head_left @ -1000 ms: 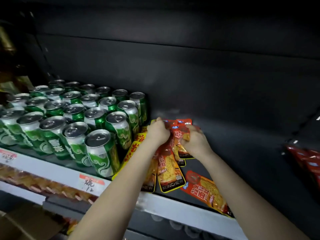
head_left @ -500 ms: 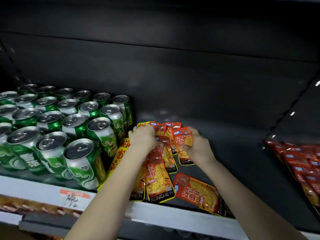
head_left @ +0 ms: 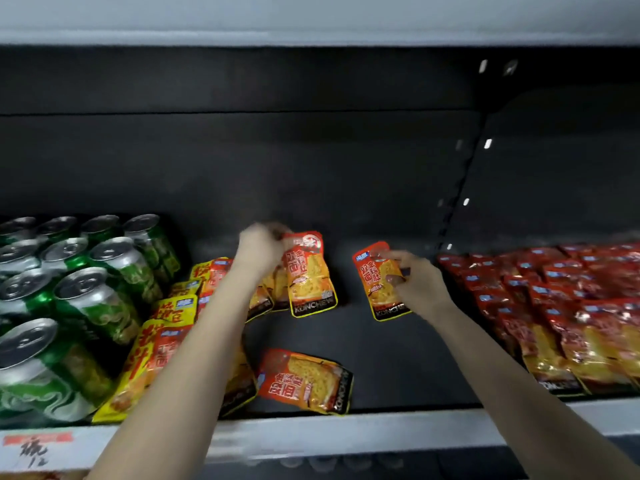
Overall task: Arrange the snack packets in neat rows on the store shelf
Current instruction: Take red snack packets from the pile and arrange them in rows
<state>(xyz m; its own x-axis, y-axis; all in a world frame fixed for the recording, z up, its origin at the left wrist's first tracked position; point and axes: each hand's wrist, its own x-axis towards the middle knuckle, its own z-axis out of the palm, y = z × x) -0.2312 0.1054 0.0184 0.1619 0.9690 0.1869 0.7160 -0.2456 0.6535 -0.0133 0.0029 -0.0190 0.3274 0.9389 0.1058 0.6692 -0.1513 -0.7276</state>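
Left packet (head_left: 309, 277) and right packet (head_left: 380, 282) stand apart; third packet (head_left: 304, 379) lies sideways.

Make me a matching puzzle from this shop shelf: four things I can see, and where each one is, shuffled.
1 green metal drink cans
2 dark red foil snack packets
3 sideways orange foil snack packet
4 left hand

A right end of the black shelf
B near the front edge, untouched
C left end
D gripping an upright orange packet by its top

Pairs: 1-C, 2-A, 3-B, 4-D
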